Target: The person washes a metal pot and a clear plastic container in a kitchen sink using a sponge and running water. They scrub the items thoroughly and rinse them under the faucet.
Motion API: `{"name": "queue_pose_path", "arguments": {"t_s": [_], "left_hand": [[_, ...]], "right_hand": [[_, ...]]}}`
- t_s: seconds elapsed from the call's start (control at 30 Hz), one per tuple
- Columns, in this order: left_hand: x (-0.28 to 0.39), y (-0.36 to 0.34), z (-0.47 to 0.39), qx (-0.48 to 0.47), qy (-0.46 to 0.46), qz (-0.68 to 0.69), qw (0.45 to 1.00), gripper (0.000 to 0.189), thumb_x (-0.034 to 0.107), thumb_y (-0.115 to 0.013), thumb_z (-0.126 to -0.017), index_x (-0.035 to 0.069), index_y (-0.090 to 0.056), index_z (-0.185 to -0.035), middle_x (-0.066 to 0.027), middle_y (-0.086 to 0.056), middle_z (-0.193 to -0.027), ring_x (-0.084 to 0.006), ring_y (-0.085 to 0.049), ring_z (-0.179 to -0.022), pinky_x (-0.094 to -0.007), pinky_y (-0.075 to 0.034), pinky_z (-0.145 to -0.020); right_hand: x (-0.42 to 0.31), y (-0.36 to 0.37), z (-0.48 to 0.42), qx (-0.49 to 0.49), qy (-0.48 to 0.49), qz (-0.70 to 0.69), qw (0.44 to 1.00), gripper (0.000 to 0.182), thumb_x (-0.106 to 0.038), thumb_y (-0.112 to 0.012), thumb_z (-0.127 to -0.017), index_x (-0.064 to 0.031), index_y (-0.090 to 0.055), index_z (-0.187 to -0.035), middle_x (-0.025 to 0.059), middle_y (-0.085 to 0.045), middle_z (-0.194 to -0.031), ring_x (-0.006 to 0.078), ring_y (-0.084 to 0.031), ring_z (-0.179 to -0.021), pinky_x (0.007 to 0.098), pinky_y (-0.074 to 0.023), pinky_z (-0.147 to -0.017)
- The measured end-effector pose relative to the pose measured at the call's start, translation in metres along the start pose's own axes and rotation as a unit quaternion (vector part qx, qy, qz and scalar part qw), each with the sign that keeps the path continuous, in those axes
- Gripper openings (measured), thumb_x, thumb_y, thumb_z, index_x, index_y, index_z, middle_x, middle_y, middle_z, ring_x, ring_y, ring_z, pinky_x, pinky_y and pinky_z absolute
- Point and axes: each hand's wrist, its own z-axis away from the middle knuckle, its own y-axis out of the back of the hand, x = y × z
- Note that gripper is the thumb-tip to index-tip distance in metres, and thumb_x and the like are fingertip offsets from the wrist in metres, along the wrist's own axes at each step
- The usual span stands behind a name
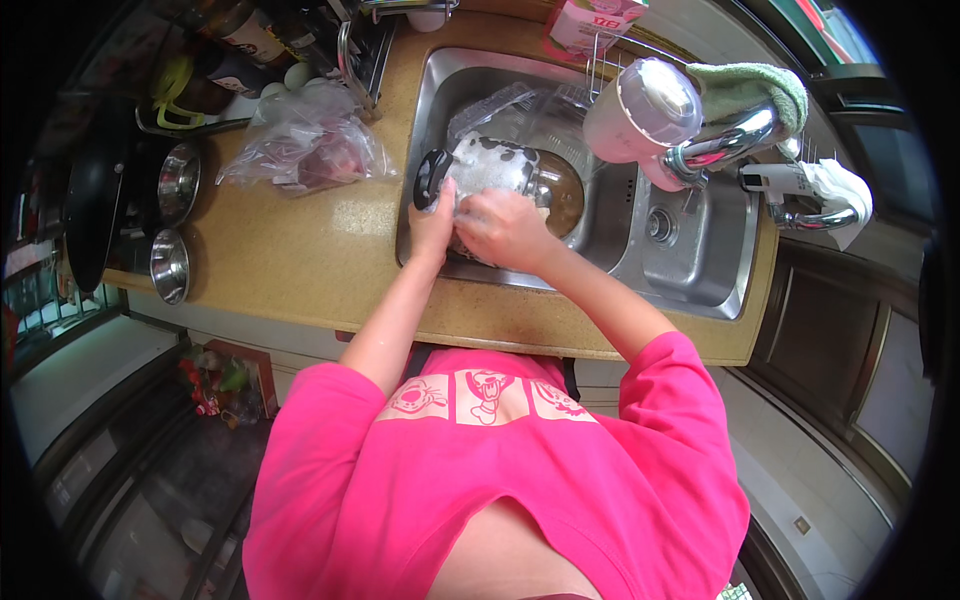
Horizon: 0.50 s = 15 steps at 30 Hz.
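Note:
A dark piece of cookware (499, 161) with white foam over it lies in the large basin of the steel sink (600, 247). Its stubby black handle (433, 180) sticks out to the left. My left hand (433, 225) grips it beside that handle, thumb up. My right hand (499, 225) is curled against the foamy surface, near my left fingers. What those right fingers hold, if anything, is hidden. Touching the cookware on the right is a rounded, brownish, shiny vessel or lid (562, 196). Behind them a clear plastic tray (487, 112) leans in the basin.
A chrome faucet with a translucent filter housing (637, 112) overhangs the basin divider. A green towel (757, 90) drapes over it. Left on the counter (330, 255) are a plastic bag (322, 150) and steel bowls (171, 266). A pink carton (592, 26) stands behind the sink.

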Motion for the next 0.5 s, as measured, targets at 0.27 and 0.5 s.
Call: {"name": "queue_pose_path", "arguments": {"t_s": [0.27, 0.5], "left_hand": [[-0.005, -0.002, -0.005, 0.004, -0.098, -0.056, 0.994, 0.034, 0.027, -0.052, -0.087, 0.0, -0.056, -0.107, -0.0114, -0.061, -0.101, -0.0195, -0.056, -0.093, -0.0299, -0.041, -0.082], [-0.003, 0.003, -0.004, -0.015, -0.05, -0.104, 0.993, 0.035, 0.028, -0.048, -0.089, 0.003, -0.052, -0.114, -0.0114, -0.056, -0.112, -0.0209, -0.052, -0.102, -0.0298, -0.039, -0.087]], "right_hand": [[0.052, 0.005, -0.006, 0.13, -0.218, -0.016, 0.967, 0.007, -0.016, -0.062, -0.072, -0.0111, -0.064, -0.077, 0.0065, -0.058, -0.083, 0.0247, -0.056, -0.075, 0.0346, -0.0474, -0.064], [0.012, 0.012, 0.009, 0.023, -0.064, -0.044, 0.997, 0.005, -0.018, -0.065, -0.067, -0.0145, -0.063, -0.07, 0.0015, -0.057, -0.081, 0.0217, -0.055, -0.074, 0.0316, -0.0464, -0.063]]}}
